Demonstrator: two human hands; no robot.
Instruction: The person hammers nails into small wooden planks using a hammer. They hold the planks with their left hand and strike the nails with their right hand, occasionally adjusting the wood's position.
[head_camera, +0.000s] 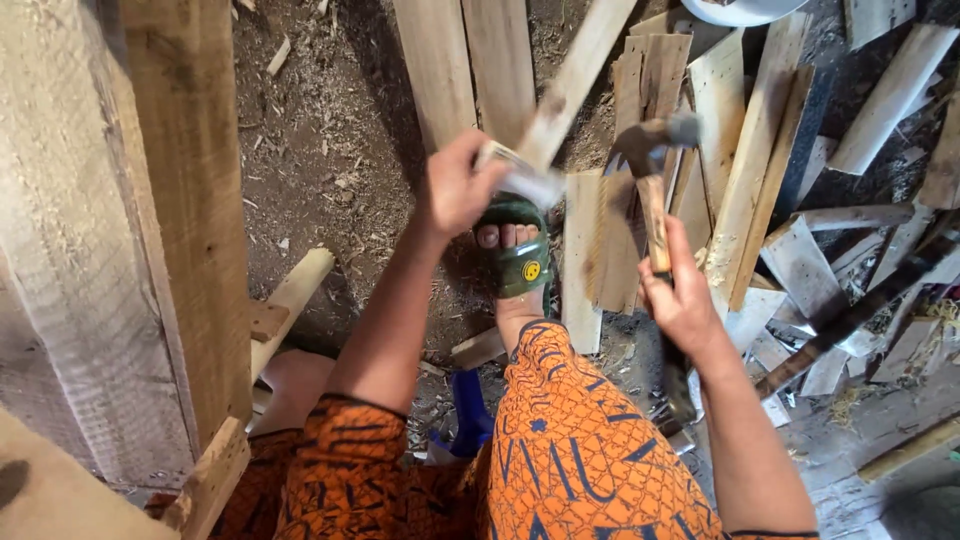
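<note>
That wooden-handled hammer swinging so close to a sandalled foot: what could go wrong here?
1. The wooden-handled hammer in the right hand could miss and hit the left hand gripping the pale wooden slat.
2. The bare toes in the green open sandal lie just below, exposed.
3. Loose wooden planks could trip.

Near the middle of the frame the left hand (455, 190) grips the lower end of a pale slat (575, 85) that slants up toward the top edge. Just below it a foot in a green sandal (520, 255) rests on the sawdust floor (320, 150). Right of centre the right hand (680, 295) holds a hammer (650, 165) by its wooden handle, head up. Loose boards (745, 160) lie piled at upper right. A rough timber post (120, 220) fills the left side.
</note>
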